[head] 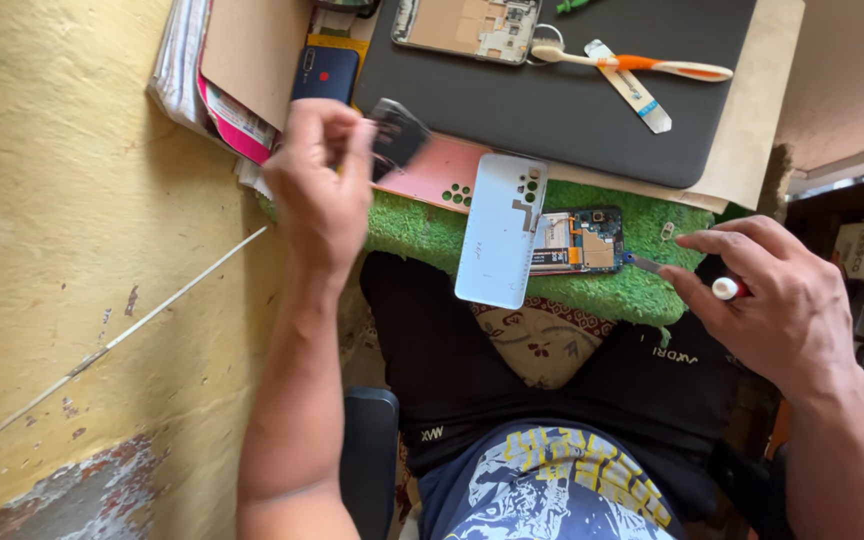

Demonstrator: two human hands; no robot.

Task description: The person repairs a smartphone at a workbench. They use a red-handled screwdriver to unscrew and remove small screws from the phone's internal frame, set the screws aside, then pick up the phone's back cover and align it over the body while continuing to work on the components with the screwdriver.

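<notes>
The left hand pinches a small dark part between thumb and fingertips, raised over the green mat's left end. The right hand is clamped on a red-handled screwdriver, tip at the opened phone (circuit board bare) in mid-mat. A white back cover lies just left, overlapping the phone's edge; a toothbrush rests far off on a dark pad.

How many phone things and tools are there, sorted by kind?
Opened phones showing circuit boards: 2, one on the green fuzzy mat, one on the dark grey pad
White phone back cover: 1
Dark blue phone: 1
Orange-and-cream toothbrush: 1
Red-handled screwdriver: 1
Total: 6
</notes>
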